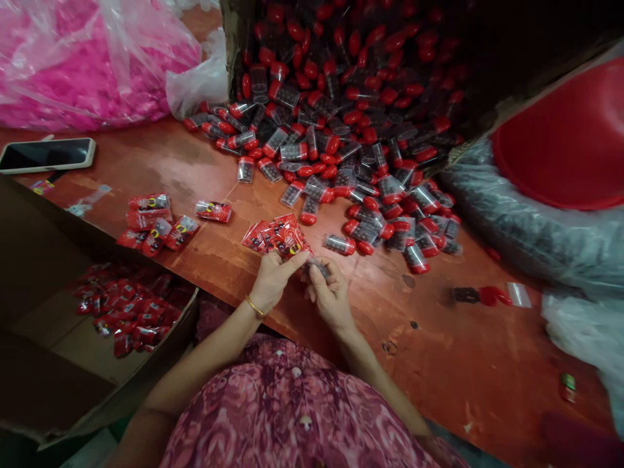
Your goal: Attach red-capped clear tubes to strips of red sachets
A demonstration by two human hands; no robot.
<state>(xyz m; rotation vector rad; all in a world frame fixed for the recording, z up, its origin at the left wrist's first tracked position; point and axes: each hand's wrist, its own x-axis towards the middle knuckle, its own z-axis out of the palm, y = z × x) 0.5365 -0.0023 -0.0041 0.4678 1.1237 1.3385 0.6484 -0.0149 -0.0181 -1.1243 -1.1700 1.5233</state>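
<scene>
My left hand [273, 281], with a gold bangle at the wrist, is closed at the near edge of a fanned bunch of red printed labels [277, 234]. Its thumb reaches right to a small clear container [319, 265] with dark contents. That container is pinched in the fingers of my right hand [331, 292], which partly hide it. Just beyond lies a similar red-capped container [340, 244] on its side. A large heap of such containers [316, 149] spills toward me from a dark carton. On the left are several red-wrapped pieces [182, 232].
An open cardboard box [188, 318] below the table's left edge holds red-wrapped pieces [139, 312]. A phone [49, 155] and a bag of pink items [97, 71] lie at left. On the right are a red basin [565, 143], a filled plastic bag [517, 227] and separate container parts [492, 296].
</scene>
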